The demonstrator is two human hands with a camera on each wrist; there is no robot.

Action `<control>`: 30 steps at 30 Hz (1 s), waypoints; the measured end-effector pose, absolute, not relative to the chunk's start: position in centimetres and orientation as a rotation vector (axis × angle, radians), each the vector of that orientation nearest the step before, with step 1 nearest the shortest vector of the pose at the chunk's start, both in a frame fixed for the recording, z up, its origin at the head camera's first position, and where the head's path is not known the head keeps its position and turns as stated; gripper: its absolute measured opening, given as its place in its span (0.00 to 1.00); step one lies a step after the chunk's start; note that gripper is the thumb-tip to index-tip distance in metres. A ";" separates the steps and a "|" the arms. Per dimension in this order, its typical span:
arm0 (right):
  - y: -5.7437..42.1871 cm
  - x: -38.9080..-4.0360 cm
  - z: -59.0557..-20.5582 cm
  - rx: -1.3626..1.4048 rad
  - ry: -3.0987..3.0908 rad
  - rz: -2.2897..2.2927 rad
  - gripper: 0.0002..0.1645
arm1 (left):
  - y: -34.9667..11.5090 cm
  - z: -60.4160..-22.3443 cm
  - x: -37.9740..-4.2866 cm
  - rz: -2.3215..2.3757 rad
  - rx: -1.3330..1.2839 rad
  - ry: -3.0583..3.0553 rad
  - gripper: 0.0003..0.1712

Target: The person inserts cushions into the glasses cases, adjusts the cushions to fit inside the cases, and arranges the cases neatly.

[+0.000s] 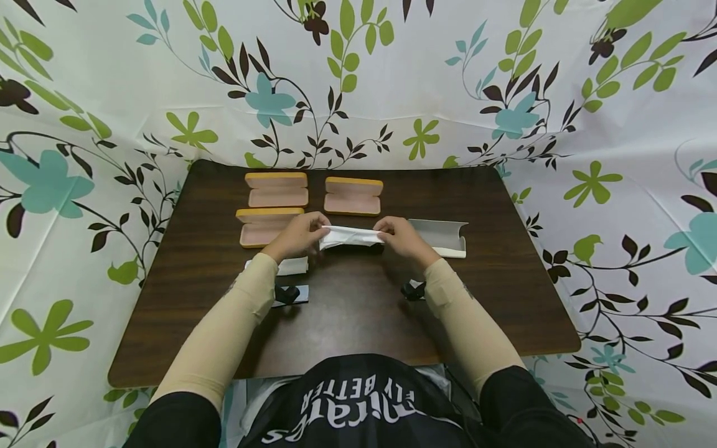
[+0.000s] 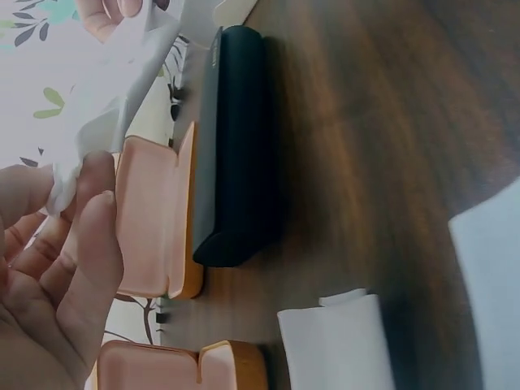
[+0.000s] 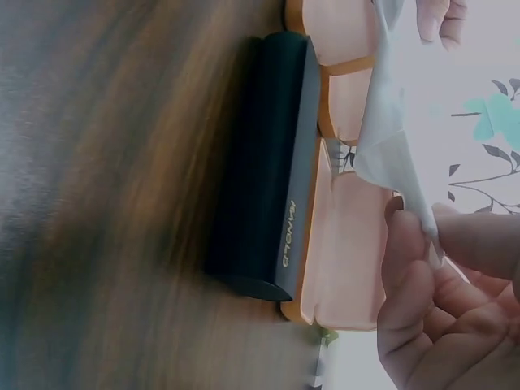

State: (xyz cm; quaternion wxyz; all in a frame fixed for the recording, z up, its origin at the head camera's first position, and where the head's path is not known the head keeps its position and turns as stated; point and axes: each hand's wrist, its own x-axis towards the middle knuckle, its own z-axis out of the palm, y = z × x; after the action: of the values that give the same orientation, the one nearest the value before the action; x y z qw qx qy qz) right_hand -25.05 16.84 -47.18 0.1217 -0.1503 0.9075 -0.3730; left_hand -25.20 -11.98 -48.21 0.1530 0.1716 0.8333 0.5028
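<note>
A thin white cloth hangs stretched between both hands, held up off the table. My left hand pinches its left end between thumb and fingers; in the left wrist view, the cloth bunches where that hand grips it. My right hand pinches the opposite end, with the fingers curled under the thumb in the right wrist view. Below the cloth lies a closed black glasses case, with gold lettering along its edge on the other side.
Three open glasses cases with pink linings and yellow-orange edges stand towards the back. An open pale case with grey lining lies beside the right hand. Folded white cloths are near the left forearm, on a dark wooden table.
</note>
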 end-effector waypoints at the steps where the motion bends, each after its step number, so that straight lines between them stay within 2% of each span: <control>1: 16.9 -25.2 -47.0 -0.428 2.640 -1.102 0.10 | -12.0 -48.1 -25.4 1.452 0.475 2.390 0.10; 10: 16.8 -26.6 -46.4 -0.254 2.486 -1.323 0.11 | -12.2 -47.9 -26.9 1.586 0.302 2.270 0.14; 16: 16.4 -27.5 -46.2 -0.149 2.358 -1.456 0.12 | -12.5 -47.2 -27.9 1.582 0.279 2.270 0.15; 30: 16.1 -31.0 -45.9 -0.015 2.286 -1.551 0.13 | -12.3 -46.4 -30.9 1.621 0.166 2.192 0.14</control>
State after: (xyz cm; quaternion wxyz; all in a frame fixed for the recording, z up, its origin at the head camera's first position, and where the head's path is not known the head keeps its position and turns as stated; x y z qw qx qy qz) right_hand -30.97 16.08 -45.88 0.1883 -0.0054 0.8127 -0.5514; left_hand -30.92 -12.25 -46.40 0.2038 0.0595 0.7856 0.5811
